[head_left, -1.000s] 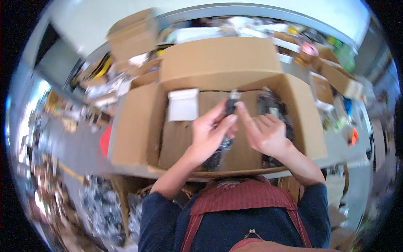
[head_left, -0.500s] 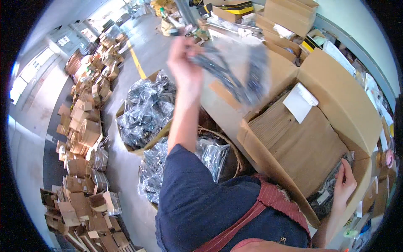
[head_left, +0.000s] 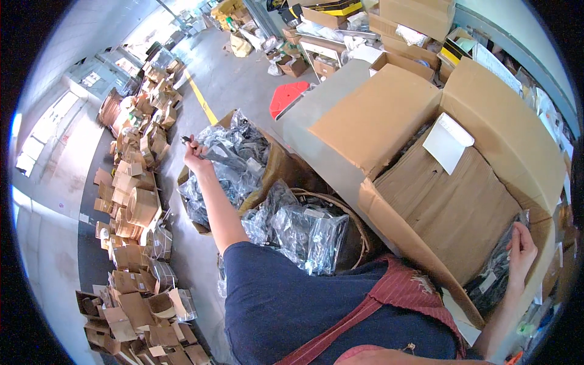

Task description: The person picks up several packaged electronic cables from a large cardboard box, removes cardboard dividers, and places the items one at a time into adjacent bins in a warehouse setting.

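My left hand (head_left: 196, 157) reaches out to the left, fingers closed on a dark item in a clear plastic bag (head_left: 226, 159); a small black end sticks out past the fingers. Below it stands an open carton of similar clear bags (head_left: 198, 198) with dark contents. At the right, my right hand (head_left: 521, 249) is inside a large open cardboard box (head_left: 395, 213), its fingers curled at the edge of a dark bagged item (head_left: 490, 274) that lies along the box's near right side. Brown cardboard sheets (head_left: 447, 194) fill much of the box, with a white paper (head_left: 448, 143) on top.
A round basket (head_left: 359, 234) with more clear bags (head_left: 310, 234) stands close in front of me. Beyond the big box are a grey tabletop (head_left: 304, 131) and a red object (head_left: 287, 97). Piled cartons (head_left: 131, 210) line the left side, beside a yellow floor line (head_left: 201, 97).
My left hand has swung left and down with the bagged item, from near the table to above the carton of bags. The right hand stays at the bag in the box.
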`<state>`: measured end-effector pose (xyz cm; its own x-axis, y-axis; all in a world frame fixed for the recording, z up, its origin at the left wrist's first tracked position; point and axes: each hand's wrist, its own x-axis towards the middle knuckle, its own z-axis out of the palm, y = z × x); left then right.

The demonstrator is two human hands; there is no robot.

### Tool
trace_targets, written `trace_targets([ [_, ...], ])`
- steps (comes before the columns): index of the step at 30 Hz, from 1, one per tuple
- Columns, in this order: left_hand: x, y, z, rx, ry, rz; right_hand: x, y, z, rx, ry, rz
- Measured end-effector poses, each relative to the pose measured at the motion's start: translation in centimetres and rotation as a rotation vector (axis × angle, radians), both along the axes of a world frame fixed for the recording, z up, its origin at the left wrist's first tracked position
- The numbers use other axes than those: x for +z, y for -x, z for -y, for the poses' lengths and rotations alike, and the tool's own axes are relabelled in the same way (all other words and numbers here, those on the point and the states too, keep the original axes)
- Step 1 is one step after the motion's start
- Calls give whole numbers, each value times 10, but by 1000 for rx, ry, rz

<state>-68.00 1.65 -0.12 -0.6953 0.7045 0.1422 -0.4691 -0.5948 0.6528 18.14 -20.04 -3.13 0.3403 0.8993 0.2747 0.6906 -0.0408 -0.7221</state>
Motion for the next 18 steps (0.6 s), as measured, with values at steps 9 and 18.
trace_targets([
  [9,-13,74,-60,617,983,-766,18,-12,6,-191,90,-1],
  [18,-122,-90,-92,213,1535,-1475,27,-15,5,-281,75,20],
])
